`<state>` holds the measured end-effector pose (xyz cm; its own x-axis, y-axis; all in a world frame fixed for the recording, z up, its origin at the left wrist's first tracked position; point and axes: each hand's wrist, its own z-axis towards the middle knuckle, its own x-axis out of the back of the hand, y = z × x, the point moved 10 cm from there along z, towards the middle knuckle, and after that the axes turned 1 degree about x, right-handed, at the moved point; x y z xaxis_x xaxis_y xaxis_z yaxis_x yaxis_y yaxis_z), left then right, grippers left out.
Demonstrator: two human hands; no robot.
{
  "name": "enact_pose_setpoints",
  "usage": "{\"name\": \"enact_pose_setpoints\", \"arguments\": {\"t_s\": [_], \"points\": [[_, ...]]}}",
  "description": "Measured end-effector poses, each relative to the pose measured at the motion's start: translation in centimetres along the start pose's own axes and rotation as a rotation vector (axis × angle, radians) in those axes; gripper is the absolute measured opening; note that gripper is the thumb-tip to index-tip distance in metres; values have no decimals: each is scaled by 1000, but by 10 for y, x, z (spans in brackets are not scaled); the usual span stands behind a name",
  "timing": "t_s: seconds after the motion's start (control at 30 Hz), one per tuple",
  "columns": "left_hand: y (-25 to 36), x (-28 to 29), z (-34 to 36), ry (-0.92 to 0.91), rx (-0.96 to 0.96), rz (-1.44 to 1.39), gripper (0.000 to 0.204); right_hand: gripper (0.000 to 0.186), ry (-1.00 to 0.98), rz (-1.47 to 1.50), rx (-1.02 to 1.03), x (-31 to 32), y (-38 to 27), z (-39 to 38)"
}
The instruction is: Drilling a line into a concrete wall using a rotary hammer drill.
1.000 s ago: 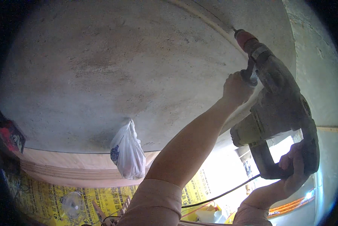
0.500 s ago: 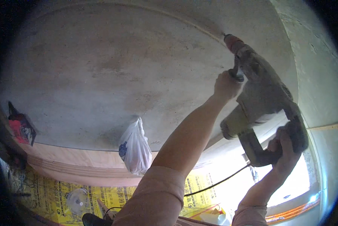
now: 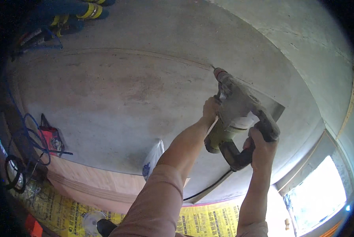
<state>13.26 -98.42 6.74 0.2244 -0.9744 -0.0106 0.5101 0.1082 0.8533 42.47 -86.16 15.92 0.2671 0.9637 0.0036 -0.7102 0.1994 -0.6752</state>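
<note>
A dusty rotary hammer drill (image 3: 238, 98) is held up against the grey plaster wall (image 3: 106, 91) with both hands. Its thin bit points up and left, with the tip at the wall by the end of a long groove-like line; whether it has entered the surface I cannot tell. My left hand (image 3: 211, 109) is closed around the side handle near the front. My right hand (image 3: 262, 145) wraps the rear D-shaped grip, its fingers partly hidden. A black power cord (image 3: 210, 185) runs from the drill's lower end down and left behind my left forearm.
A white plastic bag (image 3: 156, 154) hangs on the wall, partly behind my left arm. Stacked wood panels (image 3: 94, 173) stand below it, above yellow printed floor sheeting (image 3: 208, 219). At left are a red bag (image 3: 50, 138) and blue cables (image 3: 29, 126); at right, a bright window (image 3: 319, 193).
The view has shifted, bringing blue yellow-banded objects in at upper left. The drill and both hands now appear farther left and smaller. Both hands keep their hold.
</note>
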Motion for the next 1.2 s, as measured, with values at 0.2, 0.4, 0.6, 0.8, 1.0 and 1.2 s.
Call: {"name": "enact_pose_setpoints", "arguments": {"t_s": [0.2,0.4,0.6,0.8,1.0,1.2], "points": [[-32,24,-10,-50,-221,-362,30,12,11,74,-84,-5,-21,-44],[-15,31,-46,-130,-69,-337,31,16,81,263,-96,6,-15,-80],[-68,111,-42,-346,200,-1016,36,22,-92,589,-113,-48,-3,-107],[-55,169,-31,-261,-5,-579,36,13,-49,285,-171,-78,-3,-112],[-40,228,-10,-229,-180,-341,35,12,19,253,-236,-125,-27,-118],[-54,232,6,-274,-120,-720,29,15,56,186,-218,-155,-46,-122]]}}
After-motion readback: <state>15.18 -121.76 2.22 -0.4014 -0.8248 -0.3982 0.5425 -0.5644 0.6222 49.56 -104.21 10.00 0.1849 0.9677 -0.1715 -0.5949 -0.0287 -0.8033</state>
